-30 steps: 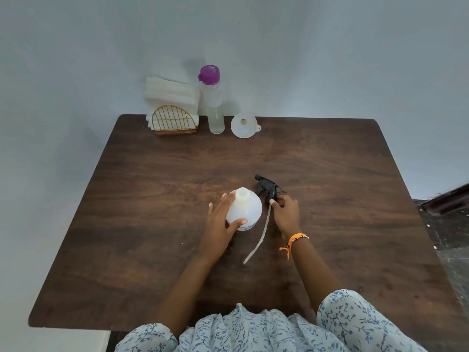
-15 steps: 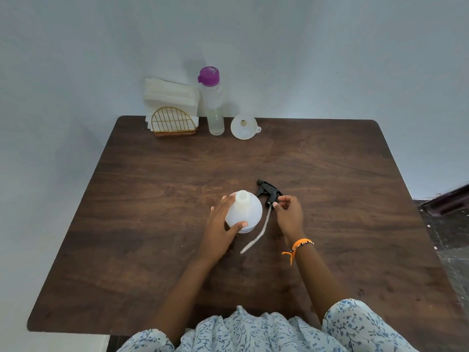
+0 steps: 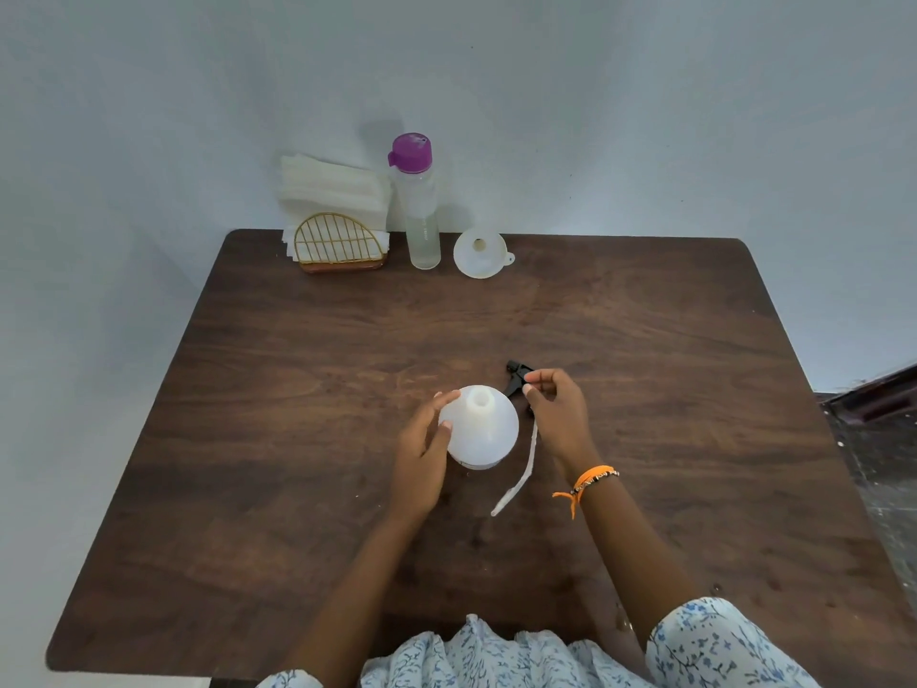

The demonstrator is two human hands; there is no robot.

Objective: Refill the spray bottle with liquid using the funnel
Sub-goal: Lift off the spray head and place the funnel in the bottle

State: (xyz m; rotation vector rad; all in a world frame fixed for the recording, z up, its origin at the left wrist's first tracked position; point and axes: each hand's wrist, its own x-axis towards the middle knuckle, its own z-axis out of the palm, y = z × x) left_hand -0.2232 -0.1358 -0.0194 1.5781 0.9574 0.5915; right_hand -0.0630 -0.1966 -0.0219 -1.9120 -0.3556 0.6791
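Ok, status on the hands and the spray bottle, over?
Left hand steadies white spray bottle, neck open. Right hand pinches black spray head, dip tube trailing. Funnel untouched at far edge.

- The counter (image 3: 297,389) is dark brown with wood grain.
- The spray bottle (image 3: 479,429) is translucent white; its sprayer head (image 3: 516,377) is black.
- The funnel (image 3: 481,253) is white.
- The tall clear bottle (image 3: 422,211) has a purple cap (image 3: 410,152).
- The napkin holder (image 3: 340,243) is gold wire.
- The wristband (image 3: 588,481) is orange.
- The sleeve (image 3: 719,648) is white with blue floral print.

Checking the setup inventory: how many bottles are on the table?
2. The round white plastic spray bottle, uncapped, stands mid-table against the left hand; the tall clear bottle with purple cap stands at the far edge beside the white funnel.
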